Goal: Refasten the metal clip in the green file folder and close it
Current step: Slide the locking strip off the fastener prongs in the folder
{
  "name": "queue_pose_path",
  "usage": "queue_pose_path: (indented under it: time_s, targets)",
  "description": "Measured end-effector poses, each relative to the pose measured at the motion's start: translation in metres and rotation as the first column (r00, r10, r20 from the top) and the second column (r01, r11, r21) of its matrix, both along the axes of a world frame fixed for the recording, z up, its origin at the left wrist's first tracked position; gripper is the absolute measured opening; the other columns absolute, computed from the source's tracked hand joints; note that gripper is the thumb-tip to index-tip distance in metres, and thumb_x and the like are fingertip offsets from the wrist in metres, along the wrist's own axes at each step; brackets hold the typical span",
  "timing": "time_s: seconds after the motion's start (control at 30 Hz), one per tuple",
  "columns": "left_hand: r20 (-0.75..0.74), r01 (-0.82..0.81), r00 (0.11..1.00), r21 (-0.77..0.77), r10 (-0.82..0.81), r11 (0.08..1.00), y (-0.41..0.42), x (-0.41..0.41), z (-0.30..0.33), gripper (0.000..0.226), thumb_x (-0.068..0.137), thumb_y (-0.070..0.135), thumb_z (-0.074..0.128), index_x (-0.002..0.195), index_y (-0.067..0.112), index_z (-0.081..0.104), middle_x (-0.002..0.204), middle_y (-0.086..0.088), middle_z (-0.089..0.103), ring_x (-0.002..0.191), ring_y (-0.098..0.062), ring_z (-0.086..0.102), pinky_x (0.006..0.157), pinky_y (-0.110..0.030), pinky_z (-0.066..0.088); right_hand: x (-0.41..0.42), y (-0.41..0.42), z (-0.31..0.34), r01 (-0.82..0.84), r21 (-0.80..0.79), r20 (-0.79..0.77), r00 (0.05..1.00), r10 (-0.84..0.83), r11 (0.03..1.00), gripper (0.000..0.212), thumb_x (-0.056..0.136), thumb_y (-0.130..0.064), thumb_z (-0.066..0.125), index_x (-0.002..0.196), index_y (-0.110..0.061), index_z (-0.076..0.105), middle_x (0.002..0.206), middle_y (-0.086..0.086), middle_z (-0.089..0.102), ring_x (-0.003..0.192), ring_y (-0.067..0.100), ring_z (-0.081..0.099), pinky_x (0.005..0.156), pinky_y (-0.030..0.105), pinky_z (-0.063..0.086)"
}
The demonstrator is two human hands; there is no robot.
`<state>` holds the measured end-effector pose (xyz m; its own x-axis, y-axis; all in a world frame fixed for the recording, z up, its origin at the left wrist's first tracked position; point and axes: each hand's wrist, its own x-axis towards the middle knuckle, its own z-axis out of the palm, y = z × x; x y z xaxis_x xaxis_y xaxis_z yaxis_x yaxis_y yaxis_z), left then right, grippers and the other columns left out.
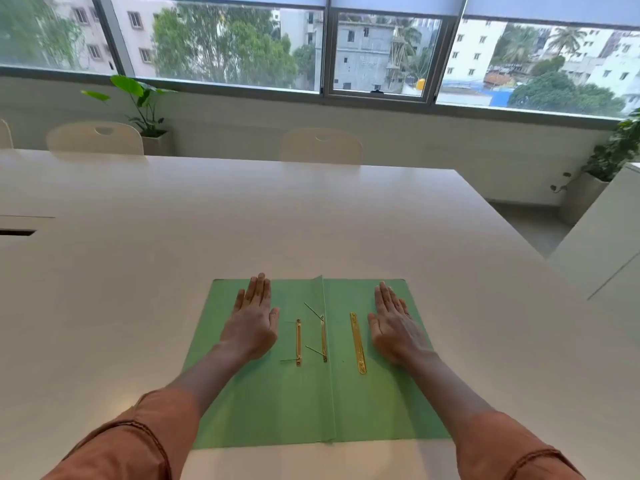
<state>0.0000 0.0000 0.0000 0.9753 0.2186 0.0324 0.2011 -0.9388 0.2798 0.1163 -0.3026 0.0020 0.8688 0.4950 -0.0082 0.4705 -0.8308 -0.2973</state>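
Note:
The green file folder (pixel 287 403) lies spread open on the white table, spine running away from me. My left hand (pixel 252 318) rests flat, palm down, on its left half. My right hand (pixel 393 323) rests flat on its right half. Neither holds anything. Beside the spine sits a gold metal clip base (pixel 323 337) with two thin prongs sticking up and leaning left. A second gold clip piece (pixel 298 342) lies just left of it. A loose gold clip bar (pixel 357 342) lies on the right half, next to my right thumb.
The white table (pixel 242 220) stretches far ahead, with a cable slot (pixel 17 232) at the left edge. Two pale chairs (pixel 95 138) (pixel 321 146) stand at its far side. Potted plants (pixel 143 109) line the window wall. A white cabinet (pixel 602 244) stands right.

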Motion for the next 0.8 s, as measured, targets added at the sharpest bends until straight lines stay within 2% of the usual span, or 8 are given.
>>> queue_pose_path:
  time_s: [0.23, 0.5, 0.8]
  targets:
    - [-0.065, -0.018, 0.998, 0.035, 0.020, 0.999, -0.005, -0.006, -0.023, 0.071, 0.104, 0.043, 0.014, 0.158, 0.010, -0.018, 0.169, -0.008, -0.025, 0.156, -0.021, -0.027, 0.130, -0.044, -0.010, -0.001, 0.002, -0.006, -0.008, -0.099, 0.005, 1.000, 0.009, 0.995, 0.071, 0.108, -0.041, 0.023, 0.164, -0.010, -0.006, 0.175, 0.007, -0.008, 0.161, 0.016, -0.009, 0.132, 0.037, -0.004]
    - [-0.051, -0.029, 0.998, 0.023, 0.030, 0.999, -0.005, -0.003, -0.025, 0.072, 0.102, 0.046, 0.012, 0.159, 0.010, -0.013, 0.171, -0.008, -0.018, 0.158, -0.020, -0.019, 0.131, -0.045, -0.004, 0.003, 0.000, -0.011, -0.004, -0.112, 0.021, 1.000, 0.007, 0.994, 0.071, 0.107, -0.042, 0.021, 0.165, -0.010, -0.004, 0.176, 0.006, -0.005, 0.162, 0.015, -0.007, 0.131, 0.036, -0.004]
    - [-0.056, -0.022, 0.998, 0.009, 0.023, 1.000, -0.003, -0.002, -0.028, 0.073, 0.100, 0.047, 0.011, 0.160, 0.011, -0.012, 0.172, -0.008, -0.015, 0.159, -0.021, -0.016, 0.131, -0.045, -0.005, 0.003, -0.001, -0.013, -0.016, -0.105, 0.001, 1.000, 0.016, 0.994, 0.072, 0.106, -0.043, 0.020, 0.165, -0.010, -0.005, 0.176, 0.006, -0.006, 0.161, 0.015, -0.009, 0.131, 0.037, -0.005]
